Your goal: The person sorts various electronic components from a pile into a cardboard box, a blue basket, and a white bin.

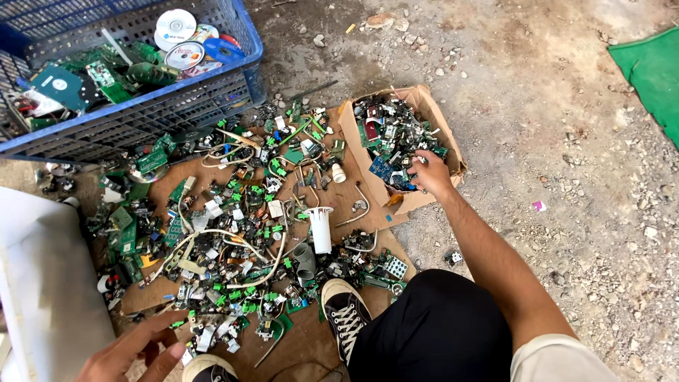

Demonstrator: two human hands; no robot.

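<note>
— Where are the two hands?

— The right hand (429, 173) reaches out along a bare arm into the cardboard box (431, 106), at its near edge. Its fingers curl down among the circuit boards and dark parts (389, 138) filling the box; I cannot tell whether they grip a piece. The left hand (134, 350) is low at the near left corner of the cardboard sheet (311, 332), fingers loosely spread and holding nothing, just beside a white connector (205, 339).

— And what lies on that sheet?

— A thick scatter of scrap electronics (226, 233): green board pieces, beige cables, black components. A white plastic tube (320, 228) stands near the middle of the right side, with a grey pipe piece (305, 258) just beside it. A black canvas shoe with white laces (345, 315) rests on the sheet's near edge.

— Any containers or labels?

— A blue slatted plastic crate (163, 106) sits beyond the sheet's far left corner. Inside are green boards and, toward its far right corner, several round discs (177, 32) with white and coloured printed faces. A white bin (42, 283) stands off the sheet's left edge. On the dirt ground, a green cloth (654, 74) shows at the far right, and a small pink scrap (539, 206) lies well apart from the box.
</note>
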